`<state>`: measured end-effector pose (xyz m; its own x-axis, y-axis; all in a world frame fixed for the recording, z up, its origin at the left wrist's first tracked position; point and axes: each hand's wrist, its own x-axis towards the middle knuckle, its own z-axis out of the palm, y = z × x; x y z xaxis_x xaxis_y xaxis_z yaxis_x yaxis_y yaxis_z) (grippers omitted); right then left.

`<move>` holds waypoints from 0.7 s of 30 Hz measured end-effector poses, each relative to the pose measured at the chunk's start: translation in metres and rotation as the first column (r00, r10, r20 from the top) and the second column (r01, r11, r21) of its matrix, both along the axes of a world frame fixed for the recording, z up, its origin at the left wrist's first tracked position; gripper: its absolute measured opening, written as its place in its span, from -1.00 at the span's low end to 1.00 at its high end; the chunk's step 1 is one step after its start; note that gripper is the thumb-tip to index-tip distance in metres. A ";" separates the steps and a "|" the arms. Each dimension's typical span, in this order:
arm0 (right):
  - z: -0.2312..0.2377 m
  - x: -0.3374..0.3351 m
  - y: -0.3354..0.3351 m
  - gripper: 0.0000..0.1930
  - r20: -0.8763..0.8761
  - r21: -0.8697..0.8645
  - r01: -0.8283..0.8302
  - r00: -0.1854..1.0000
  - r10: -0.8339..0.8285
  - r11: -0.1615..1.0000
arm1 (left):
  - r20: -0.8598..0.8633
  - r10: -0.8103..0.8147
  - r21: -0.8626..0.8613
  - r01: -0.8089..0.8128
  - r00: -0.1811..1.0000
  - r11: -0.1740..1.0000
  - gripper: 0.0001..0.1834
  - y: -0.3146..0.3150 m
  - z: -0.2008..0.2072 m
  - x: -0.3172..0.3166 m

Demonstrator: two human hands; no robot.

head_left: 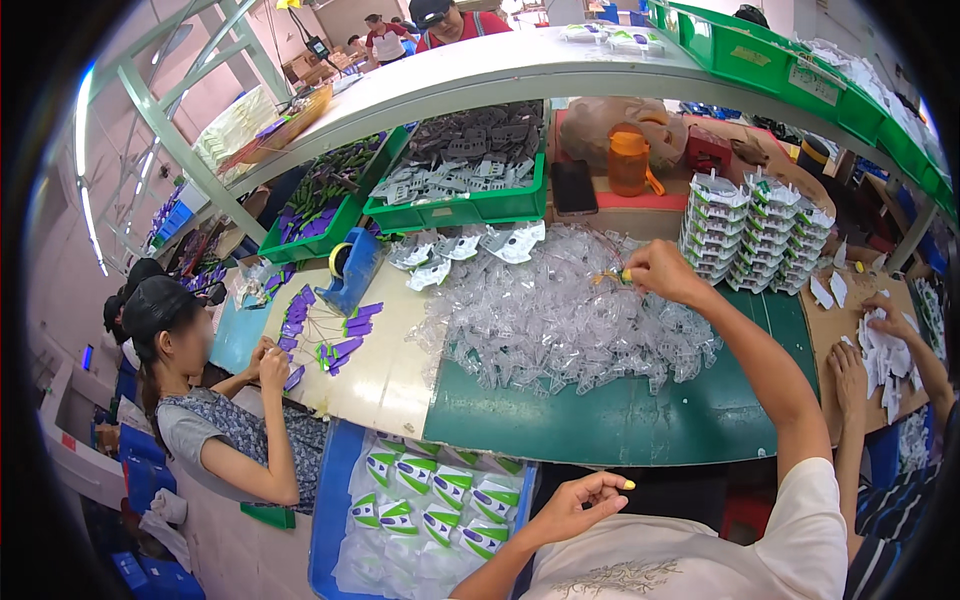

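My right hand (662,272) reaches over the far right part of a wide heap of clear plastic pieces (570,330). Its fingers are pinched together, a yellow cover on one tip. Thin orange and yellow wires (604,277) show right beside those fingertips; whether they are in the grip is too small to tell. Close to my body, my left hand (580,505) hovers off the table edge with loosely bent fingers and thumb apart, holding nothing. It also has a yellow fingertip cover. Below and left of it, a blue bin (325,535) contains white, green and purple shells (440,522).
Stacked white-and-green housings (715,225) stand right of the heap. Behind it are an orange bottle (628,160), a dark phone (574,187) and a green tray (470,210) of grey parts. A tape dispenser (350,272) sits left. Co-workers' hands (268,362) work on both sides.
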<state>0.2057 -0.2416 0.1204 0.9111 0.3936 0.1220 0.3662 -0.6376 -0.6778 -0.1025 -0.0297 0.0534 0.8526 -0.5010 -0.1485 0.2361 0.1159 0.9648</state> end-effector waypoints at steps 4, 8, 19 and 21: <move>-0.001 -0.032 0.000 -0.85 -0.018 0.401 0.072 0.997 -0.070 0.913 | -0.109 0.047 -0.038 -0.052 0.993 0.998 -0.73 0.002 -0.001 0.011; 0.021 -0.096 0.008 -0.85 -0.155 0.525 0.058 0.987 0.029 0.849 | -0.018 0.281 -0.153 -0.280 0.960 0.948 -0.69 0.011 0.016 0.045; 0.018 -0.183 -0.004 -0.91 -0.045 0.444 -0.065 0.994 0.095 0.894 | 0.159 0.537 -0.293 -0.480 0.829 0.827 -0.66 0.010 0.039 0.092; 0.014 -0.184 -0.006 -0.91 -0.045 0.421 -0.063 0.995 0.091 0.905 | 0.201 0.549 -0.250 -0.499 0.811 0.830 -0.77 0.009 0.038 0.090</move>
